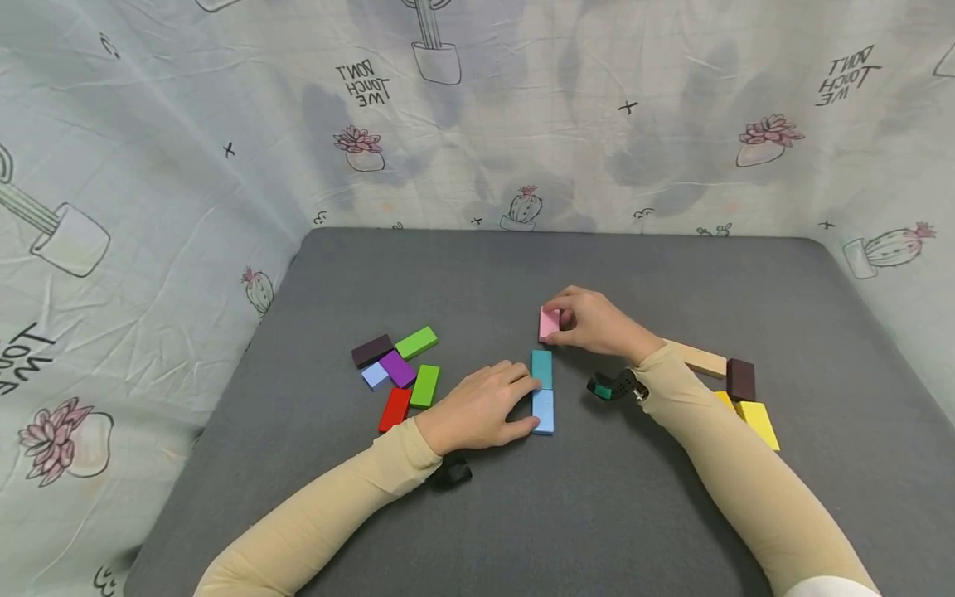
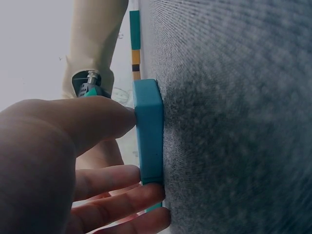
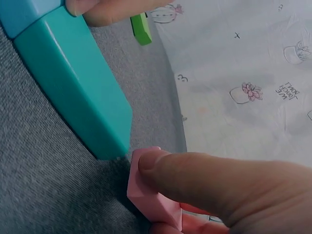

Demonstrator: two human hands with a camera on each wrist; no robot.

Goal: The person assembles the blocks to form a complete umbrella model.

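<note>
A teal block (image 1: 541, 369) and a light blue block (image 1: 543, 412) lie end to end in a line on the grey table. My left hand (image 1: 481, 406) touches their left side with thumb and fingertips; in the left wrist view its thumb and fingers rest along the blue block (image 2: 149, 131). Just beyond the teal block's far end, my right hand (image 1: 597, 323) pinches a pink block (image 1: 549, 323) between thumb and fingers. The right wrist view shows a small gap between the pink block (image 3: 151, 195) and the teal block (image 3: 78, 83).
Left of the left hand lie a dark block (image 1: 371, 351), green blocks (image 1: 416, 342), a purple block (image 1: 398, 369), a small blue block (image 1: 375, 375) and a red block (image 1: 395, 410). Beside the right forearm are a wooden block (image 1: 697, 358), a dark brown block (image 1: 741, 381) and yellow blocks (image 1: 758, 424).
</note>
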